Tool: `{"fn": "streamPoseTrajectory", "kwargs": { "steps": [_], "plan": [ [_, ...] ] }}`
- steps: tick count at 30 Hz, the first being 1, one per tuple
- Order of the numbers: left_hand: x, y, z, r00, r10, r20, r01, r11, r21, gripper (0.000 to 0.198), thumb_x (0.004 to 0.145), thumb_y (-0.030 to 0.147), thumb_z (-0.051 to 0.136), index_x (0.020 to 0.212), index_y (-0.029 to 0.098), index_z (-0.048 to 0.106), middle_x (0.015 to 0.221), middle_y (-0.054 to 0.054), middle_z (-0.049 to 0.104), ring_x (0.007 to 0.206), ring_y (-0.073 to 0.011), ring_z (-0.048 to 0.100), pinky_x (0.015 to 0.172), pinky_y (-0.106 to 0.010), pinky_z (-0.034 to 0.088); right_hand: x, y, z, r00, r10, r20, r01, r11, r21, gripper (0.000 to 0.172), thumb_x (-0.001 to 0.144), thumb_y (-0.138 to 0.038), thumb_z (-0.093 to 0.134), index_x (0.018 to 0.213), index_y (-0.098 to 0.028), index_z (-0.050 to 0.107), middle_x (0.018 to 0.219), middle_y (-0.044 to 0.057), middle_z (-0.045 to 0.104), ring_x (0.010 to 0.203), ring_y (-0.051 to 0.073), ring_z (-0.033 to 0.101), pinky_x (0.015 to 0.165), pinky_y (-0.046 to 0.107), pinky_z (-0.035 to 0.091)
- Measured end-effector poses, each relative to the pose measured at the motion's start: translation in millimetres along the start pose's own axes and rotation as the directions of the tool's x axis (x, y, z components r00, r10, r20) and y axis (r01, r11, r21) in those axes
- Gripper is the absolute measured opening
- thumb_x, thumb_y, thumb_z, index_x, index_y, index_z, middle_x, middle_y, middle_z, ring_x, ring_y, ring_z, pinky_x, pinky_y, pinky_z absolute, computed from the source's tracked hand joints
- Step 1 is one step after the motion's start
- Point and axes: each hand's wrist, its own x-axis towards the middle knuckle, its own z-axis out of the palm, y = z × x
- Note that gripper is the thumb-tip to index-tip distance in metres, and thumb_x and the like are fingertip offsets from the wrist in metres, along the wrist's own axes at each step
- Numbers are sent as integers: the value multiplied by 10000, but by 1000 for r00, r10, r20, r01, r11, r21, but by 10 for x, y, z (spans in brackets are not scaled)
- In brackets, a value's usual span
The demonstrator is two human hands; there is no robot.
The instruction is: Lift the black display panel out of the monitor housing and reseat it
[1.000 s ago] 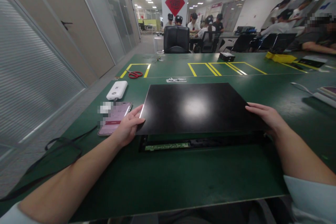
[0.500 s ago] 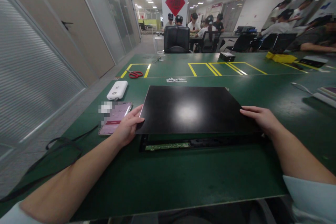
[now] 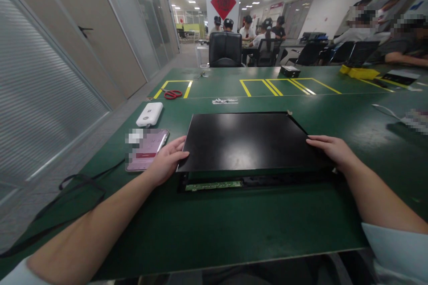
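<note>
A flat black panel [image 3: 244, 140] lies on the green table [image 3: 234, 222] over a dark frame. A green circuit strip [image 3: 214, 185] shows along the frame's near edge. My left hand [image 3: 167, 160] grips the panel's near left corner, thumb on top and fingers curled under. My right hand [image 3: 331, 151] holds the near right edge with the fingers laid over it. The panel sits almost level on the frame.
A phone [image 3: 147, 149] and a white power bank [image 3: 149, 114] lie left of the panel. Red scissors [image 3: 172, 94] rest in a yellow-marked box further back. A black cable [image 3: 80, 185] runs over the left table edge. Several people sit at tables behind.
The panel's far edge has come down from a raised tilt to nearly flat on the frame. Both hands stayed on its near corners.
</note>
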Motion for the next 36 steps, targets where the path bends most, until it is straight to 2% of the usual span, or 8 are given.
{"fn": "streamPoseTrajectory", "kwargs": {
  "steps": [4, 12, 17, 21, 30, 36],
  "plan": [
    [10, 2, -16, 999, -4, 41, 3, 1000, 19, 592, 674, 167, 866, 1245, 159, 712, 1194, -147, 813, 1215, -374, 724, 1046, -460, 570, 18, 11, -7, 1000, -2, -3, 2, 1000, -22, 215, 645, -251, 881, 853, -220, 835, 783, 33, 790, 729, 187, 711, 645, 270, 554],
    [8, 5, -10, 998, -2, 57, 0, 1000, 25, 588, 694, 194, 860, 1259, 156, 704, 1189, -150, 813, 1244, -379, 708, 1057, -476, 561, 25, 16, -2, 1000, -25, 2, 26, 998, -50, 175, 677, -239, 859, 848, -219, 827, 828, 33, 798, 807, 186, 709, 718, 272, 540],
    [-10, 23, 11, 999, -6, 42, 5, 1000, 25, 554, 697, 201, 862, 1230, 158, 719, 1187, -139, 817, 1261, -376, 698, 1075, -475, 549, 20, 8, -4, 1000, -5, 3, 5, 999, -33, 179, 670, -229, 858, 846, -219, 828, 801, 28, 790, 775, 184, 699, 699, 277, 530],
    [-11, 27, 21, 999, -5, 35, 4, 1000, 15, 527, 686, 204, 870, 1196, 165, 740, 1169, -131, 821, 1265, -383, 694, 1084, -477, 542, 19, 7, -3, 999, -34, -8, 34, 998, -61, 189, 648, -254, 863, 832, -225, 831, 819, 34, 796, 811, 201, 709, 710, 287, 535],
    [-4, 21, 10, 1000, -3, 28, 3, 1000, 17, 563, 709, 189, 834, 1262, 166, 728, 1195, -128, 812, 1256, -374, 697, 1085, -464, 535, 44, 31, -2, 999, -49, -13, 48, 997, -65, 182, 637, -264, 835, 816, -233, 831, 848, 42, 803, 844, 224, 719, 744, 314, 553],
    [-29, 59, 55, 1000, -5, -26, 5, 1000, 25, 565, 691, 195, 829, 1248, 165, 739, 1247, -125, 794, 1332, -382, 641, 1083, -443, 535, 32, 11, -2, 997, -74, -10, 72, 992, -101, 149, 645, -248, 823, 793, -236, 823, 870, 37, 802, 883, 221, 704, 790, 314, 532]
  ]
}}
